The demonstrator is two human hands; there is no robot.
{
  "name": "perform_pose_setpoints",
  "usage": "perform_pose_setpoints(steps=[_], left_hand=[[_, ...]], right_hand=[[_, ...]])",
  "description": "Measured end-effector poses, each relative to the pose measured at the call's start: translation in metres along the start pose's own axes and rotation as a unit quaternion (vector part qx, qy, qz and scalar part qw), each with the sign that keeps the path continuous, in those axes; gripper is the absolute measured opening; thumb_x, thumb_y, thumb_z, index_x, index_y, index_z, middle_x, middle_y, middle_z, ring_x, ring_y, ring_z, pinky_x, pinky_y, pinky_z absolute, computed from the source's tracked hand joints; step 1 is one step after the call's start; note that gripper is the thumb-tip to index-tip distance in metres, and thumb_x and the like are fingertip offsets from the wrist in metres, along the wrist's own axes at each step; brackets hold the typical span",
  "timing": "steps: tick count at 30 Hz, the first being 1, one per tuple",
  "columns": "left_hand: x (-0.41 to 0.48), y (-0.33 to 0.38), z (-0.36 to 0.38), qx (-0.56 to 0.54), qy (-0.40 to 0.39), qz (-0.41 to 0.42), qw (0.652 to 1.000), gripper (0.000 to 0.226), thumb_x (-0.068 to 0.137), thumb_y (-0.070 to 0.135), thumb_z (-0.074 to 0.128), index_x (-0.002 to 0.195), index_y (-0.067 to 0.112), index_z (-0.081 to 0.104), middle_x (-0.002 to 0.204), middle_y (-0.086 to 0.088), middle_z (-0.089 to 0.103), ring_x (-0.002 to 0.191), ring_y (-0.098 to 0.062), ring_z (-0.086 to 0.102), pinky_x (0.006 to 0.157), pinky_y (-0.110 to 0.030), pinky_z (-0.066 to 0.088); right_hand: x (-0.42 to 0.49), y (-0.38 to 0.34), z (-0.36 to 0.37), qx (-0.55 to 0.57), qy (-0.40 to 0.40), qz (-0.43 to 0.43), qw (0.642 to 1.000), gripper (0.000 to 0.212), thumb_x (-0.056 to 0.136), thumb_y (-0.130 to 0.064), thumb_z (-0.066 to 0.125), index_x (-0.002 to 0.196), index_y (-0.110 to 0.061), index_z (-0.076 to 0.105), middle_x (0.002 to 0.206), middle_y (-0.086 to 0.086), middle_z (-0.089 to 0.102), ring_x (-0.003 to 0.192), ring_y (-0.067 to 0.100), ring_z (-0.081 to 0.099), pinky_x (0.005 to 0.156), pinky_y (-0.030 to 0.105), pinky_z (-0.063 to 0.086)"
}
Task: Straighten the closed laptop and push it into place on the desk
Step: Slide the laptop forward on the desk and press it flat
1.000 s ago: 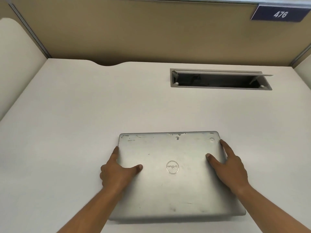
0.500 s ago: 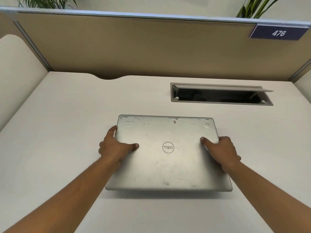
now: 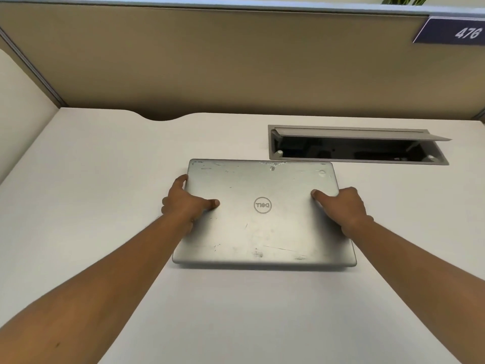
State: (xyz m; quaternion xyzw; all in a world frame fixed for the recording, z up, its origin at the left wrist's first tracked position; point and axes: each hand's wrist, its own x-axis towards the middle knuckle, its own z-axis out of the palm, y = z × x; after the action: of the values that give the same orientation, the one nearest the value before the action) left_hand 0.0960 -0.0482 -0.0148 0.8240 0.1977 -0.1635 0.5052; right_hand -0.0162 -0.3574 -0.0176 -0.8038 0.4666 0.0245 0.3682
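Note:
A closed silver laptop, scuffed and with a round logo on its lid, lies flat on the white desk, its edges roughly square to the desk. My left hand grips its left edge, thumb on the lid and fingers curled round the side. My right hand holds the right edge the same way. The laptop's far edge lies just in front of the cable slot.
An open grey cable slot with a raised flap is sunk into the desk right behind the laptop's far right corner. A tan partition wall closes the back, with a number plate. A cream side panel stands left.
Both hands have slid the laptop away from me across the desk, toward the partition and cable slot. My fingers have curled round its side edges.

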Motion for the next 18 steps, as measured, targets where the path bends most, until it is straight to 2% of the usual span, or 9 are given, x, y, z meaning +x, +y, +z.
perform_pose_setpoints(steps=[8, 13, 18], left_hand=[[0.012, -0.004, 0.008, 0.025, 0.006, 0.002, 1.000, 0.115, 0.050, 0.025, 0.096, 0.146, 0.036, 0.034, 0.146, -0.007, 0.044, 0.131, -0.032, 0.041, 0.107, -0.049, 0.041], [0.010, -0.005, 0.011, 0.065, 0.015, 0.006, 0.998, 0.113, 0.053, 0.034, 0.093, 0.147, 0.038, 0.030, 0.146, -0.007, 0.044, 0.131, -0.034, 0.042, 0.106, -0.051, 0.041], [0.008, -0.011, 0.013, 0.096, 0.028, 0.023, 0.995, 0.109, 0.056, 0.044, 0.089, 0.147, 0.042, 0.028, 0.144, -0.007, 0.042, 0.132, -0.035, 0.038, 0.102, -0.047, 0.041]], right_hand=[[0.017, -0.001, 0.007, -0.036, 0.017, 0.006, 0.999, 0.082, 0.063, -0.071, 0.065, 0.112, -0.007, 0.049, 0.104, 0.011, 0.063, 0.095, 0.036, 0.059, 0.097, 0.052, 0.039], [0.019, -0.002, 0.009, -0.084, 0.035, 0.000, 0.996, 0.078, 0.063, -0.072, 0.061, 0.110, -0.011, 0.047, 0.106, 0.008, 0.062, 0.090, 0.033, 0.055, 0.088, 0.047, 0.032], [0.016, 0.000, 0.013, -0.144, 0.062, -0.026, 0.987, 0.076, 0.070, -0.072, 0.056, 0.115, -0.010, 0.048, 0.116, 0.011, 0.060, 0.106, 0.037, 0.057, 0.092, 0.048, 0.034]])
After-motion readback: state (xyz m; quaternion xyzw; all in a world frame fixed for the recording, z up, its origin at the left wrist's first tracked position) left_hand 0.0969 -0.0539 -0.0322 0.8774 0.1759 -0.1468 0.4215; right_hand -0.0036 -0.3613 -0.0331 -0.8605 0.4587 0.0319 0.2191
